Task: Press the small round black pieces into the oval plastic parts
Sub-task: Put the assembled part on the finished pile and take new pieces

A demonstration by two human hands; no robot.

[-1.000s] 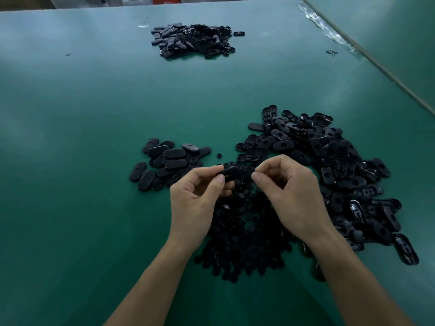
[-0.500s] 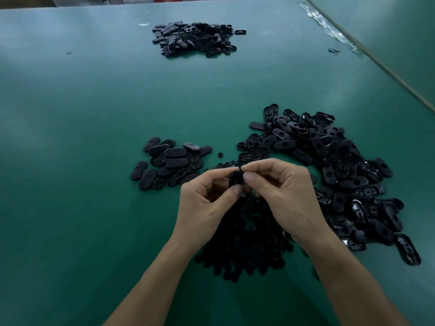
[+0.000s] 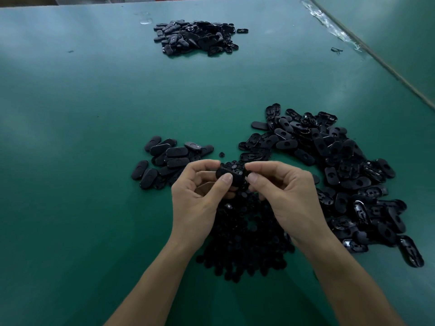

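Just above the heap of round pieces, one oval part is held two-handed over the counter.
Left hand pinches it from 9 o'clock, near its middle; right hand nips its 3 o'clock end. Its long axis runs roughly 10 to 4. Any round piece under the fingertips is hidden.

Since half a second ago we ease our right hand toward 3 o'clock from our left hand: the joined fingertips part, and the oval part, earlier covered, now shows between them in the left pinch.
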